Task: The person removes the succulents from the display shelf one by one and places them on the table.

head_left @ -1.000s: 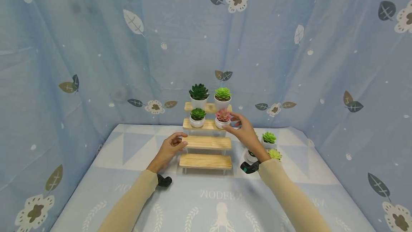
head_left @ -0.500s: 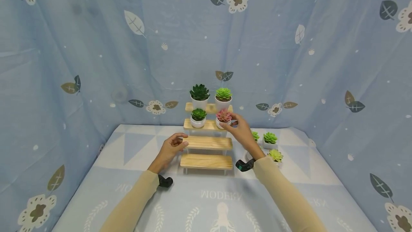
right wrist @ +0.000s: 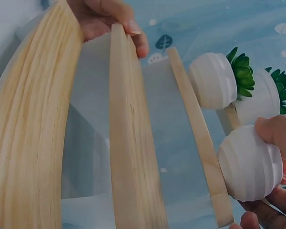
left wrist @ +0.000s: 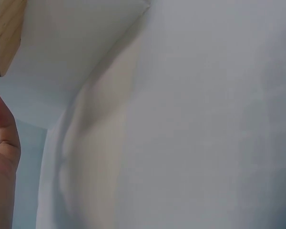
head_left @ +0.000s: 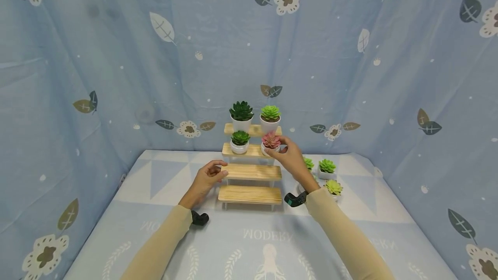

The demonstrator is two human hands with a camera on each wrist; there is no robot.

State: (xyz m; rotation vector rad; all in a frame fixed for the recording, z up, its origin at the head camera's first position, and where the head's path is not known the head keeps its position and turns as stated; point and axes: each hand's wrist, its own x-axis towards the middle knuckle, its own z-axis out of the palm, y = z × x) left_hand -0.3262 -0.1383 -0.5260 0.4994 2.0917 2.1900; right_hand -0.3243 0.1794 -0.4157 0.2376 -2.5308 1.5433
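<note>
My right hand (head_left: 289,157) holds a pink succulent (head_left: 271,139) in a white pot (right wrist: 250,163) at the right end of the second shelf from the top. Thumb and fingers lie on either side of the ribbed pot, which sits on the board in the right wrist view. My left hand (head_left: 206,180) grips the left end of the third board of the wooden tiered shelf (head_left: 250,172). A dark green succulent (head_left: 240,138) stands on the second shelf's left. On top are a larger dark green succulent (head_left: 241,111) and a bright green succulent (head_left: 270,114).
Right of the shelf, partly behind my right forearm, several small potted succulents stand on the table, among them a green one (head_left: 327,167) and a yellow-green one (head_left: 333,187). The lowest board (head_left: 250,194) is nearest me. A blue patterned curtain (head_left: 249,55) hangs behind.
My right hand and forearm have shifted slightly left, closer around the pink succulent's pot. The pot stays in nearly the same place, and the left hand has not visibly moved.
</note>
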